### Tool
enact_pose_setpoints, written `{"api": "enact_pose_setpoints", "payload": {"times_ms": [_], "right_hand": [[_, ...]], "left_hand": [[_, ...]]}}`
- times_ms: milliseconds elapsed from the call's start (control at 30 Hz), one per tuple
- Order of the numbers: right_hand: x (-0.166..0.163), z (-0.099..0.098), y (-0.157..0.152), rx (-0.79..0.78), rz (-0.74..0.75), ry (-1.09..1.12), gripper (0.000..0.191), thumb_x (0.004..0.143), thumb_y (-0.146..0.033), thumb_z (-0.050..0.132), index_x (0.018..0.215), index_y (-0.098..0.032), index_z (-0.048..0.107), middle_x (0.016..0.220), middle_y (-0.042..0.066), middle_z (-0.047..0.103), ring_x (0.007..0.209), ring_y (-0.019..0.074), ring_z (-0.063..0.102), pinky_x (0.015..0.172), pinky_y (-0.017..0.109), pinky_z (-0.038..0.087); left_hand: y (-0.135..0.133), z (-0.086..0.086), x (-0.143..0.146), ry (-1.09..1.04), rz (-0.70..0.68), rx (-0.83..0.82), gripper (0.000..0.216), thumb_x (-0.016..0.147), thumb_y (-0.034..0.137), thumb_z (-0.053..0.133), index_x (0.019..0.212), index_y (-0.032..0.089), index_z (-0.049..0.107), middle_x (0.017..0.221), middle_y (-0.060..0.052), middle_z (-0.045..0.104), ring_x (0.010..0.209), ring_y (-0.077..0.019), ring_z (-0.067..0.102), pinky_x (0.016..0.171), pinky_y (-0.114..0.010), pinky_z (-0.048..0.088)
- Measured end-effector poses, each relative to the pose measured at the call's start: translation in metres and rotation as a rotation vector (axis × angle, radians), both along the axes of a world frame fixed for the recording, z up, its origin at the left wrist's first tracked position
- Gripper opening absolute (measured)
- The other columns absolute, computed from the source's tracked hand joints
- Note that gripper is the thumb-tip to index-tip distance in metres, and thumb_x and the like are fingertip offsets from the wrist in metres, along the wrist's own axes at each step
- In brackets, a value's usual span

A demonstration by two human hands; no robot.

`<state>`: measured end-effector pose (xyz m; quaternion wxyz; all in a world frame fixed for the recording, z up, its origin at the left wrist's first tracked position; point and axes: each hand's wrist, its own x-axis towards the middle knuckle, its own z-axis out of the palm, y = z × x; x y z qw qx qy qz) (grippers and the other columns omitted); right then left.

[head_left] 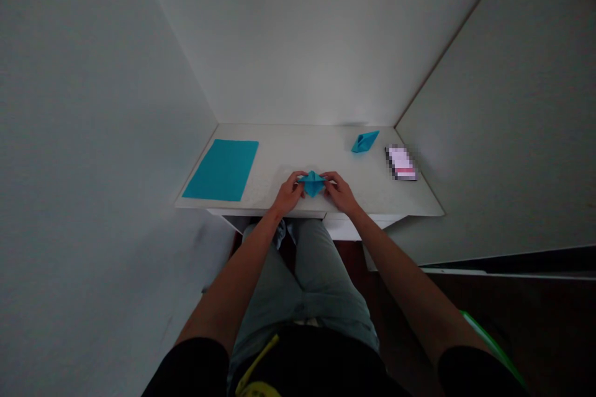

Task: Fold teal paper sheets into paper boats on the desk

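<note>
From my remote seat I see the small folded blue paper piece point(313, 182) just below the centre of the frame, resting on the near edge of the white bench point(298, 149). It is a compact, pointed shape with several layers, so a good number of folds are already in it. It looks less complete than the other model on the bench, though at this size I cannot read the individual creases.

My left hand point(289, 192) has its fingers closed on the left side of the piece, and my right hand point(341, 191) has its fingers closed on the right side. Both hands pinch the paper between them, low against the bench top.

Going outward, 1 blue paper boat-like fold point(365, 141) sits well apart in the upper right of the bench, and I judge it to be done. 1 flat blue sheet point(222, 170) lies unfolded at the left end, well clear of my hands, so as I read it that sheet is untouched. A phone point(401, 163) with its screen blurred lies at the right end, near the boat-like fold.

Plain white walls close in the bench on 3 sides. My grey trousers point(307, 285) show below the bench edge at the bottom of the frame.
</note>
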<state>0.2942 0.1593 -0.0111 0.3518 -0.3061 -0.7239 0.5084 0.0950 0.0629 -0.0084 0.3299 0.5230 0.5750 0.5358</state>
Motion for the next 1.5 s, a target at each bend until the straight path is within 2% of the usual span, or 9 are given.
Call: {"api": "enact_pose_setpoints", "payload": {"times_ms": [167, 300, 433, 500, 633, 800, 967, 1133, 1500], "right_hand": [[0.002, -0.001, 0.004, -0.038, -0.037, -0.021, 0.032, 0.092, -0.047, 0.060, 0.109, -0.023, 0.074, 0.083, 0.003, 0.072, 0.069, 0.0196, 0.064, 0.071, 0.037, 0.057], [0.002, -0.004, 0.004, -0.028, -0.082, -0.023, 0.039, 0.087, -0.059, 0.071, 0.099, -0.022, 0.074, 0.075, 0.002, 0.068, 0.063, 0.0175, 0.057, 0.061, 0.032, 0.051], [-0.001, -0.008, 0.004, -0.040, -0.089, 0.046, 0.054, 0.078, -0.061, 0.082, 0.114, -0.022, 0.071, 0.090, 0.002, 0.071, 0.062, 0.0134, 0.054, 0.059, 0.030, 0.047], [-0.002, -0.008, 0.004, -0.046, -0.072, 0.048, 0.056, 0.078, -0.063, 0.081, 0.115, -0.022, 0.071, 0.092, 0.002, 0.071, 0.067, 0.0143, 0.057, 0.063, 0.030, 0.050], [-0.001, -0.007, 0.003, -0.043, -0.082, -0.019, 0.049, 0.084, -0.070, 0.075, 0.096, -0.023, 0.070, 0.076, 0.000, 0.065, 0.064, 0.0157, 0.055, 0.061, 0.031, 0.047], [0.001, -0.003, 0.003, -0.070, -0.096, 0.004, 0.052, 0.084, -0.075, 0.073, 0.094, -0.025, 0.064, 0.068, -0.003, 0.058, 0.062, 0.0165, 0.054, 0.059, 0.031, 0.046], [0.000, -0.002, 0.006, -0.084, -0.141, 0.090, 0.052, 0.086, -0.076, 0.068, 0.095, -0.027, 0.055, 0.077, -0.002, 0.061, 0.068, 0.0178, 0.061, 0.065, 0.033, 0.053], [-0.003, -0.007, 0.011, -0.127, -0.211, 0.184, 0.056, 0.087, -0.080, 0.063, 0.101, -0.030, 0.043, 0.084, -0.003, 0.062, 0.072, 0.0181, 0.069, 0.059, 0.029, 0.052], [-0.004, -0.006, 0.007, -0.250, -0.148, 0.218, 0.068, 0.080, -0.086, 0.067, 0.105, -0.031, 0.036, 0.077, -0.006, 0.068, 0.075, 0.0217, 0.077, 0.062, 0.030, 0.054]], "left_hand": [[0.000, 0.002, 0.001, -0.058, 0.030, -0.031, 0.025, 0.096, 0.027, 0.054, 0.112, 0.020, 0.071, 0.082, -0.001, 0.072, 0.077, -0.0167, 0.071, 0.077, -0.030, 0.056], [0.000, 0.000, 0.002, -0.110, 0.028, -0.057, 0.029, 0.090, 0.043, 0.074, 0.104, 0.019, 0.070, 0.083, -0.001, 0.072, 0.072, -0.0159, 0.069, 0.069, -0.028, 0.056], [0.000, -0.003, 0.001, -0.095, 0.039, -0.014, 0.052, 0.081, 0.045, 0.084, 0.124, 0.020, 0.066, 0.096, -0.001, 0.073, 0.064, -0.0101, 0.061, 0.061, -0.023, 0.049], [0.001, -0.003, -0.001, -0.063, 0.045, -0.009, 0.053, 0.084, 0.048, 0.082, 0.127, 0.020, 0.068, 0.098, -0.002, 0.074, 0.064, -0.0101, 0.060, 0.060, -0.023, 0.047], [0.001, 0.000, -0.002, -0.025, 0.049, -0.074, 0.047, 0.093, 0.061, 0.067, 0.105, 0.017, 0.079, 0.081, -0.003, 0.074, 0.062, -0.0142, 0.060, 0.058, -0.027, 0.048], [0.002, 0.001, -0.002, -0.096, 0.070, -0.050, 0.054, 0.088, 0.068, 0.071, 0.102, 0.017, 0.081, 0.078, -0.003, 0.075, 0.059, -0.0148, 0.062, 0.057, -0.028, 0.051], [0.006, -0.002, -0.005, -0.227, 0.133, 0.001, 0.061, 0.083, 0.078, 0.072, 0.097, 0.018, 0.073, 0.089, -0.007, 0.078, 0.076, -0.0195, 0.074, 0.073, -0.034, 0.063], [0.012, -0.007, -0.006, -0.338, 0.205, 0.006, 0.060, 0.089, 0.080, 0.065, 0.091, 0.022, 0.052, 0.091, -0.004, 0.074, 0.088, -0.0217, 0.080, 0.080, -0.036, 0.066], [0.015, -0.007, -0.004, -0.398, 0.246, -0.039, 0.053, 0.099, 0.076, 0.055, 0.098, 0.024, 0.042, 0.082, -0.002, 0.075, 0.080, -0.0219, 0.082, 0.077, -0.036, 0.065]]}}
